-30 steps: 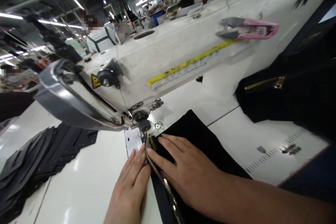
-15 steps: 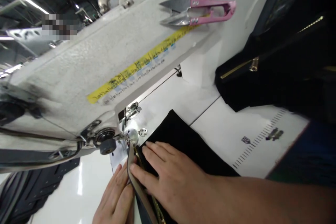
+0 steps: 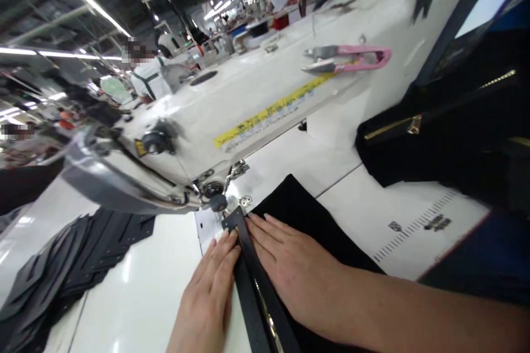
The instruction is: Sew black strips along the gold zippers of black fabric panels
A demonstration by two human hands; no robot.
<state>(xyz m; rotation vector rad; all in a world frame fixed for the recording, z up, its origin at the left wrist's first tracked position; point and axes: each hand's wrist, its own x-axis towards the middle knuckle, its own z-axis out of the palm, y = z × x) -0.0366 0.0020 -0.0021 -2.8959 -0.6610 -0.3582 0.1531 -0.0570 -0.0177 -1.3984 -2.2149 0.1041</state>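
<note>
A black strip point(image 3: 247, 292) with a gold zipper point(image 3: 269, 317) along it lies over black fabric point(image 3: 298, 204), its front end by the needle area of a white sewing machine point(image 3: 186, 121). My left hand point(image 3: 211, 281) rests on the strip's left edge, fingers stretched forward and lying flat. On the right side, my right hand point(image 3: 285, 259) lies flat across the black fabric, fingertips at the strip's edge near the presser foot. Neither hand wraps round anything. Pink-handled thread snips point(image 3: 364, 58) sit on the machine's arm above a yellow tape strip.
A pile of dark cut pieces point(image 3: 83, 248) lies at the left of the white table point(image 3: 141, 287). Black fabric with a zipper point(image 3: 447, 127) is at the right, near a printed ruler point(image 3: 414, 226). Behind the machine, a person in a white top point(image 3: 149, 78) is visible.
The view has shifted, showing more of the room. The strip, curled up on its side before, now lies flatter. My left hand has moved forward beside it, and my right hand is flatter.
</note>
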